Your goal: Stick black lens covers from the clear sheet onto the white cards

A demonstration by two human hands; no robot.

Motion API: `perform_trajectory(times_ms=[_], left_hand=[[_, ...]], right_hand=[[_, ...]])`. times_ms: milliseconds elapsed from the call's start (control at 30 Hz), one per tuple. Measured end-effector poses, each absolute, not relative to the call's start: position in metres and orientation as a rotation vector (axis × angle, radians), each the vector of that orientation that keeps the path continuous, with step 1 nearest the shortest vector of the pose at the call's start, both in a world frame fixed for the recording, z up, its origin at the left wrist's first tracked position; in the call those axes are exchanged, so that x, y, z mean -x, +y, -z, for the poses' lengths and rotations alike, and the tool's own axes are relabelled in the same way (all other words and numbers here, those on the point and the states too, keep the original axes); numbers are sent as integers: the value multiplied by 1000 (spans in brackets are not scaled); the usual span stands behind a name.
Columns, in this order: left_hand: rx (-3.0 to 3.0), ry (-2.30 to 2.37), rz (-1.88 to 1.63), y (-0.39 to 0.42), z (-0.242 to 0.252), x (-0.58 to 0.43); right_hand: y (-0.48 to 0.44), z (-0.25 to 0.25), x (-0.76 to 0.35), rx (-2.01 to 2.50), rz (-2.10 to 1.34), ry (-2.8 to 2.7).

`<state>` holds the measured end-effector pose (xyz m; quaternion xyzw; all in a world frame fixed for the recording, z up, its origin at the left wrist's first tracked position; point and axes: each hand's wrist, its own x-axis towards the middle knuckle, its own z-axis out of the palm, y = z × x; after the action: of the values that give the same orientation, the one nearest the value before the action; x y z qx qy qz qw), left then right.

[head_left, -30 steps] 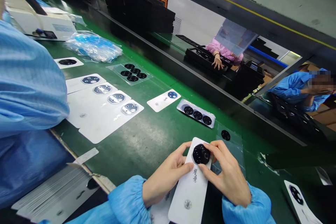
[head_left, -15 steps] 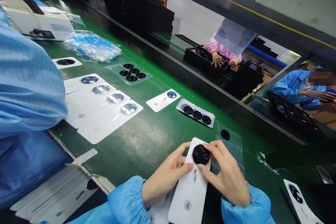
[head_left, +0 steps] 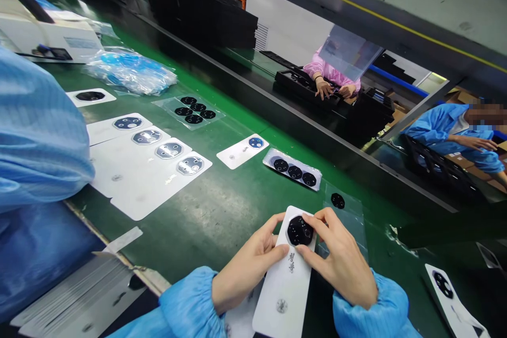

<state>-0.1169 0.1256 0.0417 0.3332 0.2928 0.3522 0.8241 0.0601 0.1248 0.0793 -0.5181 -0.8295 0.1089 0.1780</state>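
Both hands point(head_left: 340, 259) on panel point(head_left: 281, 282), as before

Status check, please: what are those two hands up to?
Left hand holding white panel. Right hand touching rim of black disc. Clear plastic sheet just beyond right hand, not covering panel.

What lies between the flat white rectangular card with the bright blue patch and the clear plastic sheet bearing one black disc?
In the head view, a pale oblong strip bearing three black round discs lies between them.

The white panel point(head_left: 282, 285) hides part of the left hand's fingers point(head_left: 271, 226).
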Motion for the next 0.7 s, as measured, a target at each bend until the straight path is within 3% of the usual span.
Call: perform_trajectory(times_ms=[700], left_hand=[[-1052, 955, -784, 124, -39, 112]], right_hand=[[127, -82, -50, 1564, -229, -2373]])
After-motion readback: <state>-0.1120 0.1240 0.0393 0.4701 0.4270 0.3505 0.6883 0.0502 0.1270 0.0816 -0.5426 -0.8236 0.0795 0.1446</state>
